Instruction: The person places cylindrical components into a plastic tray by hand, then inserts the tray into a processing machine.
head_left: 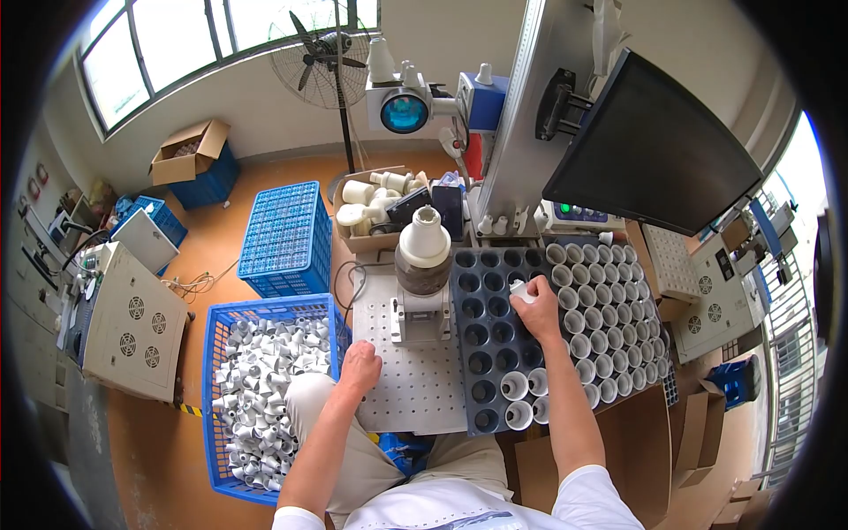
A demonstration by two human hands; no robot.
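1. Table (409, 385): perforated top, runs from the blue crate on its left edge to the black tray covering its right side.
2. Black tray (469, 389): grid of round wells. White cups (593, 319) fill the columns toward its right edge; small group more at the near left corner. Dark wells show along the left edge.
3. Blue crate (212, 397): just off the table's left edge, heaped with loose white fittings (261, 389), lying every which way.
4. Cardboard box (355, 243): by the table's far left corner, holds bigger white parts.
5. Fixture (422, 269): upright on the table toward the far edge, just left of the tray, white flared top.
6. Left hand (360, 367): at the table's left edge, fingers curled. Can't tell if anything's in it.
7. Right hand (539, 311): over the tray's far half, fingers pinched on one white piece.
8. White piece (521, 290): in that grip, tilted, above the dark wells.
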